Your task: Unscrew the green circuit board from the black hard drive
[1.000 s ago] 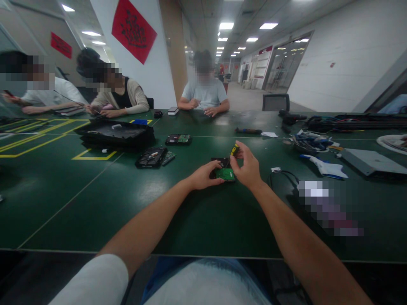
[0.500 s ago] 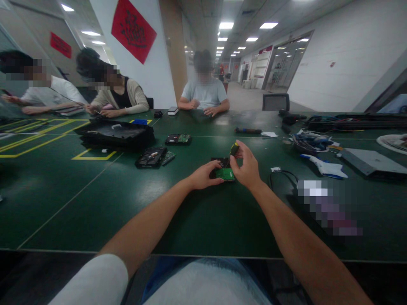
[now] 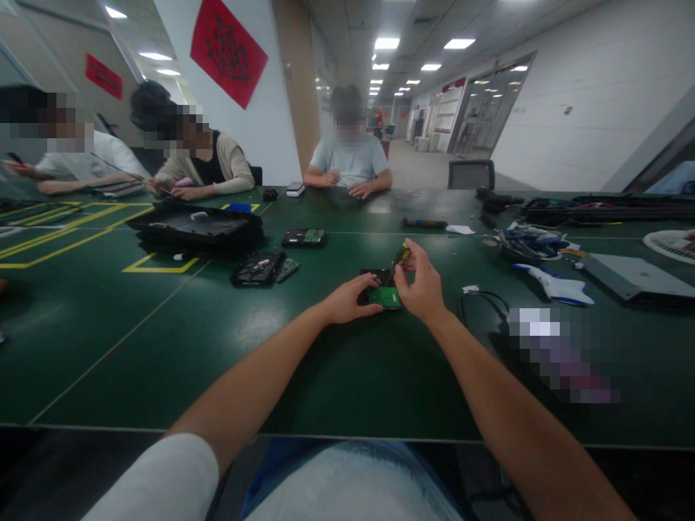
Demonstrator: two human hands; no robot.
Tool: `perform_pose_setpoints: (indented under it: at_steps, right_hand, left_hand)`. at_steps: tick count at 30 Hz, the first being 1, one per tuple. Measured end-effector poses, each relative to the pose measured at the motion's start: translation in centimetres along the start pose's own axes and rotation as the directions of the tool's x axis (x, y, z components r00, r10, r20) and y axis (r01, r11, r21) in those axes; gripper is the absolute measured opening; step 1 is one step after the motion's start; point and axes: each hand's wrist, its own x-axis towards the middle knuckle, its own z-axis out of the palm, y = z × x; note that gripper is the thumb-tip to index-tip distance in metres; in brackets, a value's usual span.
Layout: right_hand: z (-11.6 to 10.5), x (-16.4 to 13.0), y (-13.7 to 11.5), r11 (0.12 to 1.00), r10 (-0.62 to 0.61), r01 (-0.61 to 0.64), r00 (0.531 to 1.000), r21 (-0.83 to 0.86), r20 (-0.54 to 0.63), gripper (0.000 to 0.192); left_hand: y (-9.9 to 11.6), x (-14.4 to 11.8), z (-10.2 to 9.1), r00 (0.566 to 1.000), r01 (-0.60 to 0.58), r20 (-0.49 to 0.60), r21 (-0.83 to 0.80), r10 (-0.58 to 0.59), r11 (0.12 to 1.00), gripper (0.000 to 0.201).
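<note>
Drive (image 3: 383, 292), a small black unit with a green circuit board facing up, lies flat on the green table (image 3: 163, 340) directly ahead of the wearer, near the table's middle. Left hand (image 3: 347, 300) rests on the table against the drive's left edge, fingers curled over that side and pinning it in place. Right hand (image 3: 422, 286) stands just right of the drive, fingers closed around a screwdriver (image 3: 400, 255) with a yellow-and-black handle; the tool is held near upright, tilted slightly, tip down toward the drive's far right corner. Whether the tip touches the board cannot be told. Further left on the table: a second opened drive (image 3: 259, 268), a third drive (image 3: 305, 237) with green board showing, and a large black case (image 3: 198, 228) lying flat beside yellow floor-style markings. To the right: a black cable (image 3: 481, 298) just beside the right wrist, a white glove (image 3: 557, 286), a bundle of wires (image 3: 529, 242), a grey flat box (image 3: 635, 276) and a blurred patch. A dark-handled tool (image 3: 423, 223) lies beyond the drive. Three other persons sit at the far and left sides, hands on the table, well apart from the wearer's hands. An empty chair (image 3: 471, 174) stands at the far edge.
</note>
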Motion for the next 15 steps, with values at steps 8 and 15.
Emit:
perform_pose_setpoints:
  at_steps: [8,15]
  right_hand:
    - [-0.17,0.11,-0.22,0.999,-0.023,0.023,1.0,0.026,-0.012,0.055]
    - [0.14,0.0,0.08,0.999,-0.011,0.012,1.0,0.035,-0.022,0.057]
  left_hand:
    - [0.3,0.01,-0.23,1.0,0.001,0.005,-0.008,-0.001,1.0,0.065]
    - [0.19,0.03,-0.13,1.0,0.01,0.004,-0.012,-0.01,1.0,0.065]
